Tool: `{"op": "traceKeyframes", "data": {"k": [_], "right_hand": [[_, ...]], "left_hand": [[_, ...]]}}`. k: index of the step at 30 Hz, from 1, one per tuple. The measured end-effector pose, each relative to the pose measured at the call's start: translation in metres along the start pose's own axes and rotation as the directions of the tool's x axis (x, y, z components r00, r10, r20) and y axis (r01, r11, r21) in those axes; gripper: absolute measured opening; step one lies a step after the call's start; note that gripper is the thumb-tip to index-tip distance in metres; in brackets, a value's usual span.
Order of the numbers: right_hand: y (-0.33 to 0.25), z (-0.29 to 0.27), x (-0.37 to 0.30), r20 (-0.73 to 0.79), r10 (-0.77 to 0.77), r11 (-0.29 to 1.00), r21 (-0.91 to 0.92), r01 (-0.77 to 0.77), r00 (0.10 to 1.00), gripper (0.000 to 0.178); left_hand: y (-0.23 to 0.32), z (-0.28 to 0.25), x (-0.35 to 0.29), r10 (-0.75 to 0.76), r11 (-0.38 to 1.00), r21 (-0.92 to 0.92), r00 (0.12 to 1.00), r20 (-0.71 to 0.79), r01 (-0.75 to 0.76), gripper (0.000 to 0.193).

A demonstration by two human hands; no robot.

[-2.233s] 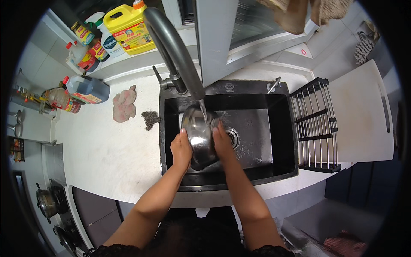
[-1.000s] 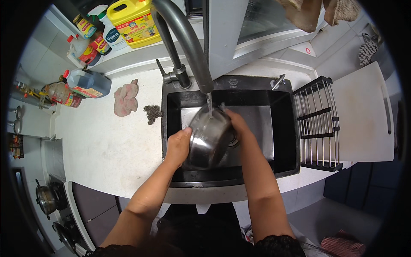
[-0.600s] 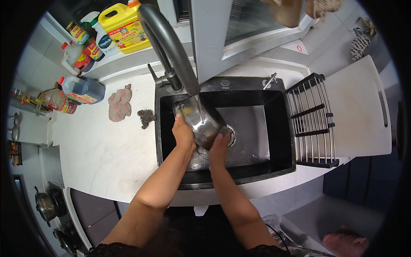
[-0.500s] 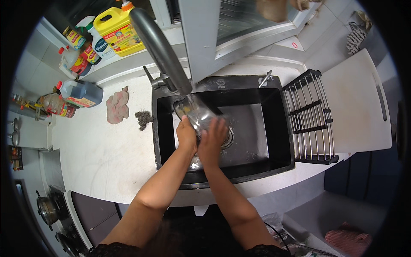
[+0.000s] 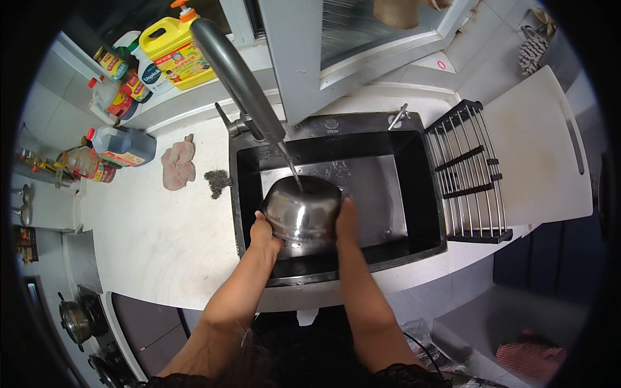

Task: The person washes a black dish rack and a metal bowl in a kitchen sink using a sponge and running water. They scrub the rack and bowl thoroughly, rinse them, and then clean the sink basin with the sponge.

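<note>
A shiny stainless steel bowl (image 5: pixel 301 210) is held over the black sink (image 5: pixel 381 252), its rounded outside turned up. My left hand (image 5: pixel 263 233) grips its left side, with the thumb against the metal and the other fingers mostly underneath. On the opposite side my right hand (image 5: pixel 347 220) is closed round the edge, a little blurred, its fingertips hidden. A thin stream of water runs from the grey faucet (image 5: pixel 242 77) onto the bowl's upper surface. The inside of the bowl cannot be seen.
Left of the sink lie a steel wool scrubber (image 5: pixel 218 183) and a pinkish cloth (image 5: pixel 178 163). Bottles and a yellow jug (image 5: pixel 178 55) line the sill and corner. A metal drying rack (image 5: pixel 469 178) and a white cutting board (image 5: pixel 540 155) flank the right side.
The bowl has been turned over so its outside faces up, and it has come lower and nearer. My hands have spread from close together to its two sides.
</note>
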State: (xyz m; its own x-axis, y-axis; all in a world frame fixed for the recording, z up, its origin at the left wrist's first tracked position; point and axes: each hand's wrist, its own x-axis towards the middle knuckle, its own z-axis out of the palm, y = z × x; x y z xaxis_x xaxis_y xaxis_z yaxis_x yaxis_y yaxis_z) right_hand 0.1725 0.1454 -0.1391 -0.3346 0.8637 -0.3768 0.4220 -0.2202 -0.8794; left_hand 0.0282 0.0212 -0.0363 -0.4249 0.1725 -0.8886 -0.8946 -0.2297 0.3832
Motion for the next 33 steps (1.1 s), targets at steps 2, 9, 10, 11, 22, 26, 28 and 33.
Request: {"op": "traceKeyframes", "data": {"k": [2,9,10,11,22,26,28,33], "right_hand": [[-0.023,-0.015,-0.005,0.09,0.406,0.859,0.302,-0.413,0.909,0.055],[-0.053,-0.049,-0.021,0.37,0.458,0.511,0.635,-0.58,0.808,0.064],[-0.059,-0.055,-0.02,0.31,0.453,0.526,0.663,-0.532,0.836,0.061],[-0.068,-0.056,-0.02,0.273,0.441,0.532,0.688,-0.494,0.855,0.052],[-0.131,-0.029,-0.058,0.053,-0.021,0.939,0.344,0.002,0.998,0.021],[-0.131,-0.023,-0.066,0.134,-0.045,0.938,0.347,-0.004,0.99,0.019],[-0.138,-0.016,-0.067,0.168,-0.074,0.94,0.34,0.012,0.983,0.019],[-0.16,-0.021,-0.062,0.504,-0.121,0.991,0.105,0.078,0.855,0.02]], "left_hand": [[0.002,-0.023,0.021,0.028,0.998,0.047,0.999,0.043,-0.03,0.046],[0.039,-0.039,0.034,-0.017,0.695,0.7,0.968,0.249,-0.168,0.052],[0.042,-0.018,0.01,0.212,0.525,0.822,0.969,0.128,-0.223,0.06],[0.048,-0.022,0.036,0.473,0.343,0.775,0.811,0.346,-0.53,0.065],[0.198,0.1,0.057,0.537,0.25,0.53,0.572,0.62,-0.81,0.069],[0.169,0.069,0.04,0.562,0.14,0.558,0.53,0.635,-0.818,0.069],[0.129,0.038,0.052,0.425,0.118,0.498,0.497,0.757,-0.859,0.065],[0.088,0.025,0.036,0.153,0.001,0.279,0.276,0.949,-0.96,0.052]]}}
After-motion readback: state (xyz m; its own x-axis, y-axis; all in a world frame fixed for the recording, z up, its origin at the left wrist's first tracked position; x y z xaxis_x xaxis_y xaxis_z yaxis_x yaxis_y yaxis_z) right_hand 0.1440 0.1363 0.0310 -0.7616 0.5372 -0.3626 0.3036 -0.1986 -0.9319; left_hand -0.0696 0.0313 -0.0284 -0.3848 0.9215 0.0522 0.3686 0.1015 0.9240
